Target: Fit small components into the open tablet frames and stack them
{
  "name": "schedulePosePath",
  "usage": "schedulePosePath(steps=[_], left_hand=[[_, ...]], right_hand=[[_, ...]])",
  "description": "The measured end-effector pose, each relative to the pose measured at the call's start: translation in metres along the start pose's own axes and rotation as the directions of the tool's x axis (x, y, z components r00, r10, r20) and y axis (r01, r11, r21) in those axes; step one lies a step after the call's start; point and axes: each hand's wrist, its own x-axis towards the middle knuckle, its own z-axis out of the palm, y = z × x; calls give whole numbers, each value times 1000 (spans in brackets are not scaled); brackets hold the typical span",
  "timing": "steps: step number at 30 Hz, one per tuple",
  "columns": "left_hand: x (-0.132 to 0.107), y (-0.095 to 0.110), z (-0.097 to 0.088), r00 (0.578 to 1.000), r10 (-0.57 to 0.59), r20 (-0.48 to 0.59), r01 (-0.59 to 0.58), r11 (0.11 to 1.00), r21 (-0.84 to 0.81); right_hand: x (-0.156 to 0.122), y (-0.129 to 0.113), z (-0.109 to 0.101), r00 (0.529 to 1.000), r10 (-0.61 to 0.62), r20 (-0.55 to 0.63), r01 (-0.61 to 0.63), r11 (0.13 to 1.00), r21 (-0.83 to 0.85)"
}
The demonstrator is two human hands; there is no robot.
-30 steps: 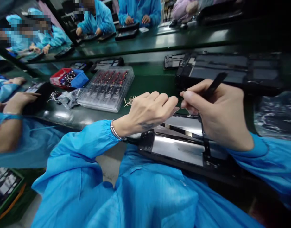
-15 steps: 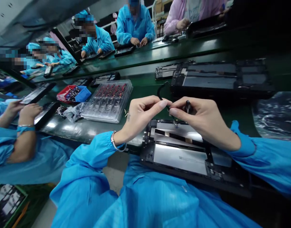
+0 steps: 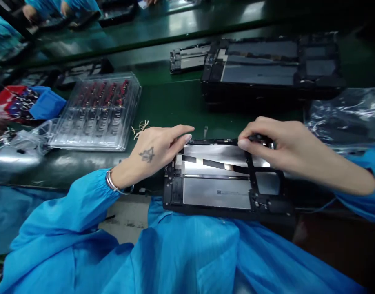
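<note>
While the left hand [image 3: 158, 149] is resting fingers outstretched on the opened tablet's [image 3: 219, 192] near-left corner, the right hand [image 3: 276, 143] is pinching a small dark part [image 3: 260, 139] at its far edge, fingertips closed together on it.

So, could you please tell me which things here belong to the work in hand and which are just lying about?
In hand: open tablet chassis; left hand and right hand at its far edge.

Lying about: clear parts tray; stacked chassis; red and blue bins; plastic bags.

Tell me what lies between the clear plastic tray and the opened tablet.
In the head view: the left hand and pale scraps on green belt, between tray and tablet.
</note>
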Motion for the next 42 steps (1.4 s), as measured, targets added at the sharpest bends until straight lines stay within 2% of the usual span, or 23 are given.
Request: schedulePosePath(steps=[3, 7, 13, 17, 19, 23, 27, 35, 42], left_hand=[[5, -4, 8, 998, 41, 40, -40, 999, -17], [9, -5, 17, 985, 108, 136, -96, 991, -91], [14, -7, 33, 951, 292, 104, -259, 934, -246], [15, -5, 38, 929, 314, 196, -228, 903, -363], [15, -3, 39, 921, 317, 225, -221, 903, -369], [16, -1, 39, 911, 332, 246, -245, 913, -326], [17, 0, 40, 901, 356, 249, -284, 916, -284], [17, 1, 38, 879, 409, 247, -355, 905, -235], [20, 3, 37, 837, 467, 286, -470, 881, -63]], right_hand=[[-4, 16, -5, 989, 80, 126, -77, 997, -31], [-3, 24, -11, 963, 184, 196, -170, 982, -84], [3, 27, -14, 891, 381, 247, -342, 920, -190], [2, 33, -15, 911, 311, 271, -274, 947, -166], [2, 33, -17, 898, 311, 311, -260, 946, -195], [5, 28, -18, 850, 366, 378, -270, 920, -284], [7, 24, -19, 832, 387, 397, -275, 910, -311], [7, 21, -21, 837, 376, 398, -261, 913, -314], [9, 23, -20, 832, 384, 400, -275, 912, -303]])
